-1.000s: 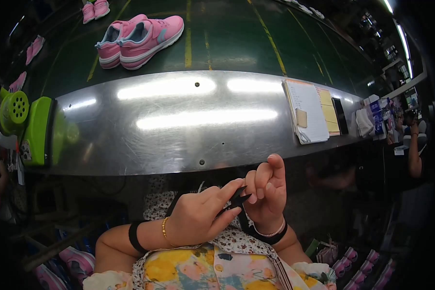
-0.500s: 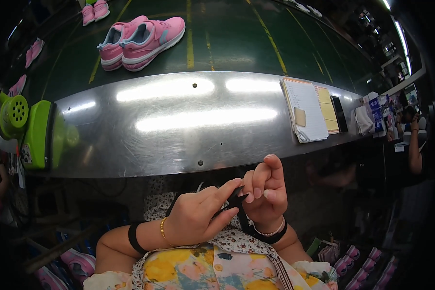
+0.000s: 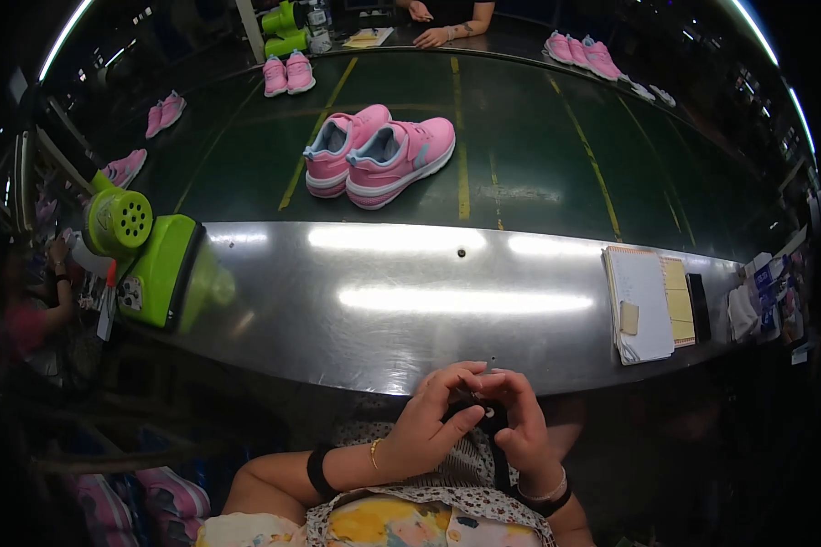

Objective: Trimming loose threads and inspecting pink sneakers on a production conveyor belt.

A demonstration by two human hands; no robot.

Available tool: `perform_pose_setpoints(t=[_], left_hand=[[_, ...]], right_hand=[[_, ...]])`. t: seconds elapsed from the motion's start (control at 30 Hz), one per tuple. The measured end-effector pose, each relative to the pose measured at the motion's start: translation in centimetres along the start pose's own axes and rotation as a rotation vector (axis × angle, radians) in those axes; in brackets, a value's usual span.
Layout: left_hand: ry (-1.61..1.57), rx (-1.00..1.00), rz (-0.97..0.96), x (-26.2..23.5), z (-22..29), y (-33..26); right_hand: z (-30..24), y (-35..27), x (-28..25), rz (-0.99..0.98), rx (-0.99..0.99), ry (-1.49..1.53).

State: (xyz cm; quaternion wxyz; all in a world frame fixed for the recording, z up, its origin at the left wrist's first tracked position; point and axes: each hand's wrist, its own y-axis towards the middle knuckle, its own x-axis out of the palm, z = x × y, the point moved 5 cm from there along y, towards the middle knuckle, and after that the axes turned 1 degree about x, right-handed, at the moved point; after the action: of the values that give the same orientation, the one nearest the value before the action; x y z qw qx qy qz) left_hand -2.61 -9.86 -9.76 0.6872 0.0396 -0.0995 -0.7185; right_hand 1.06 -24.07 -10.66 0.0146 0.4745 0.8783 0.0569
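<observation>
My left hand (image 3: 429, 427) and my right hand (image 3: 523, 421) meet over my lap, just below the front edge of the steel bench (image 3: 383, 319). Both close around a small black object (image 3: 493, 417), with the fingertips touching above it. A thin pale tip sticks up from it; most of the object is hidden by my fingers. A black band and a gold bracelet are on my left wrist, and a black band on my right wrist. A pair of pink sneakers (image 3: 380, 153) stands on the dark green belt (image 3: 538, 155) beyond the bench.
A bright green machine (image 3: 155, 264) sits on the bench's left end. A white notebook (image 3: 639, 303) and a yellow pad lie at its right end. More pink shoe pairs (image 3: 286, 75) dot the belt. Another person's hands (image 3: 433, 36) rest at the far side; a person (image 3: 27, 305) sits left.
My right hand's raised fingers have curled down onto the black object and both hands have closed together. The view has shifted, with the pink sneakers now nearer the middle.
</observation>
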Motion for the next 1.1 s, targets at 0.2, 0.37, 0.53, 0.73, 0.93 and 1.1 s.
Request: perform_pose_setpoints(t=[0.2, 0.37, 0.53, 0.73, 0.93, 1.1], left_hand=[[0.717, 0.124, -0.107, -4.4, 0.8, 7.3], [1.516, -0.057, -0.013, -17.1, -0.5, 19.2], [1.538, -0.751, -0.18, -25.2, -3.3, 25.6], [1.516, -0.665, -0.249, -24.8, -5.8, 26.9], [1.097, -0.649, -0.42, -16.5, 1.2, 21.8], [1.246, -0.452, -0.635, -8.1, 5.0, 12.4]], right_hand=[[0.4, 1.5, -3.1, 0.19, 0.246, -0.167], [-5.1, 5.1, -14.0, 0.56, 0.18, -0.962], [-1.2, 6.3, -20.7, 0.582, 0.238, -1.275], [-1.9, 4.9, -15.1, 0.456, 0.099, -1.125], [-0.6, 4.9, -8.9, 0.244, 0.062, -0.855], [1.2, 6.6, -3.7, 0.158, 0.125, -0.486]])
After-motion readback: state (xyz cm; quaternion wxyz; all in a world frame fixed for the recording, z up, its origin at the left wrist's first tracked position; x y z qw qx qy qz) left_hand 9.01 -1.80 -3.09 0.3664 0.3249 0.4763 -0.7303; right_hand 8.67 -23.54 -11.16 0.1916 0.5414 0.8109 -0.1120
